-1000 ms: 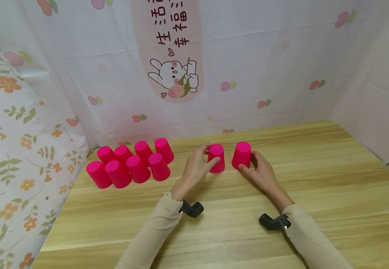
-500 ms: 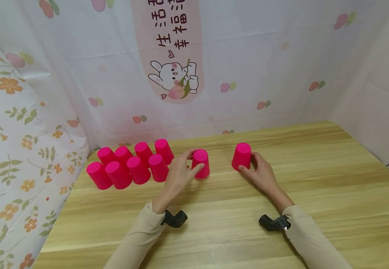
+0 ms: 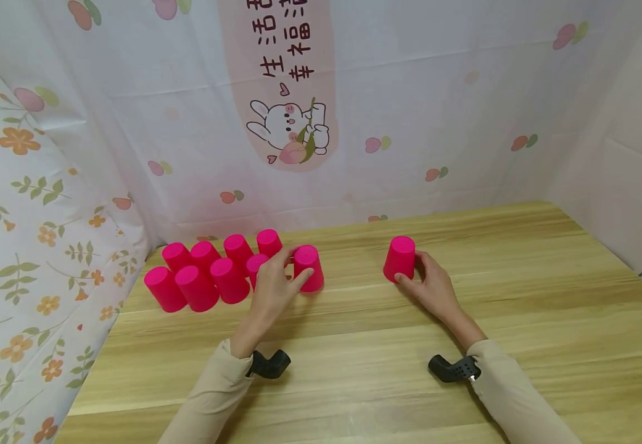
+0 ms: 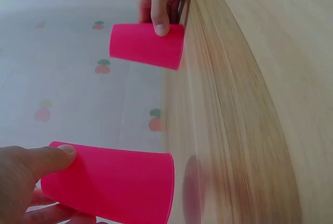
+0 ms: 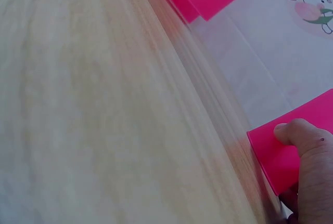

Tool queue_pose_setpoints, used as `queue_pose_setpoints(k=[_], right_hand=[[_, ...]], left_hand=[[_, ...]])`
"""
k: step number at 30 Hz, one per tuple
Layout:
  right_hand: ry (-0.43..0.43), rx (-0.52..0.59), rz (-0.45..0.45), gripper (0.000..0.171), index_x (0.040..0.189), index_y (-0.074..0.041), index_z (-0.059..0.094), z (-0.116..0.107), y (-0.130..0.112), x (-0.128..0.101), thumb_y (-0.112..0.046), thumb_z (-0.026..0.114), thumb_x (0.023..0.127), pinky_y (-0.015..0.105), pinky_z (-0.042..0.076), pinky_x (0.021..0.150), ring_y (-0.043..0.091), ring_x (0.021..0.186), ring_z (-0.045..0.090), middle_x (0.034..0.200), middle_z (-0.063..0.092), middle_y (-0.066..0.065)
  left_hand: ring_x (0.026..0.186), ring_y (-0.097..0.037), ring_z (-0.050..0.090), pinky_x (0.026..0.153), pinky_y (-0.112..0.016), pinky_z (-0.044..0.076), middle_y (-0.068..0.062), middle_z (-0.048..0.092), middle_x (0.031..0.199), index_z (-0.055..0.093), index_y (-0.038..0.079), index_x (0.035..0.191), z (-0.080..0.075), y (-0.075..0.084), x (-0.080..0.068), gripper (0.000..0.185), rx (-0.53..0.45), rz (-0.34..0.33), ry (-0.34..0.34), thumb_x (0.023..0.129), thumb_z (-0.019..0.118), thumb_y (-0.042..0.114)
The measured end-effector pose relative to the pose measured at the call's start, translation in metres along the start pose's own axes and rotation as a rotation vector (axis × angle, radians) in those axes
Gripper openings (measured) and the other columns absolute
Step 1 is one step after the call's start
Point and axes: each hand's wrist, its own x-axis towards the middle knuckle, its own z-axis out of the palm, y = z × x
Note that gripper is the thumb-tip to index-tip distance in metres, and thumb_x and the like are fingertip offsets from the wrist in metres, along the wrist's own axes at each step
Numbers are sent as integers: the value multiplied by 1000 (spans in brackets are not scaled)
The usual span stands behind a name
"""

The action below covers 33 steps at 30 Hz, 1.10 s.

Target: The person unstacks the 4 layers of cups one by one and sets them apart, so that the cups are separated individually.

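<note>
Two upside-down pink cups stand on the wooden table (image 3: pixel 354 370). My left hand (image 3: pixel 290 271) grips the left cup (image 3: pixel 311 264) with thumb in front and fingers behind, right beside a cluster of several upside-down pink cups (image 3: pixel 204 277). In the left wrist view the thumb (image 4: pixel 49 159) presses this cup (image 4: pixel 114 185). My right hand (image 3: pixel 414 274) holds the right cup (image 3: pixel 399 254) from its right side, with the thumb at its base. The right wrist view shows that thumb (image 5: pixel 307 141) on the cup (image 5: pixel 283 156).
A printed cloth backdrop with a rabbit picture (image 3: pixel 290 132) hangs behind the table, and a flowered cloth (image 3: pixel 32 216) closes the left side. A white wall (image 3: pixel 620 172) stands at the right. Bare wood lies between the two held cups and toward the front edge.
My left hand has slid its cup leftward across the table, from beside the right cup to next to the cluster. The right hand and its cup have stayed in place.
</note>
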Motion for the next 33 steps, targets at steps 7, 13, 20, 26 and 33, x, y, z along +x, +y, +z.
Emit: queue_pose_setpoints(k=[7,13,20,26,33], right_hand=[[4,10,-4,57,127,5,44,0,-1,0,-18,70,82,48,40,95,36,116,50,124,52,23],[6,3,-2,57,127,6,44,1,-1,-1,-18,70,82,49,40,95,37,115,50,124,52,23],[9,6,-6,57,127,5,44,1,-1,0,-19,70,82,49,39,96,36,116,49,124,52,22],[13,2,-12,57,127,5,44,0,-1,0,-18,70,82,49,40,95,36,115,50,124,52,23],[12,9,-16,57,127,5,43,0,0,-1,-18,70,82,49,40,96,36,116,49,125,52,23]], left_hand=[[89,-28,63,74,-41,53,-16,66,103,58,-4,117,-7,-7,-3,50,31,-20,36,74,79,11],[87,-28,63,72,-40,53,-17,66,102,58,-5,116,-9,-10,-7,49,41,-32,45,74,78,10],[85,-30,64,66,-37,53,-18,66,101,57,-7,117,-10,-12,-11,52,72,-45,34,74,79,11],[82,-32,64,69,-39,54,-18,66,98,57,-6,119,-9,-14,-15,53,104,-66,6,74,79,12],[55,-20,53,53,-31,51,-16,67,88,57,-5,119,-7,-14,-17,55,204,-74,11,75,79,18]])
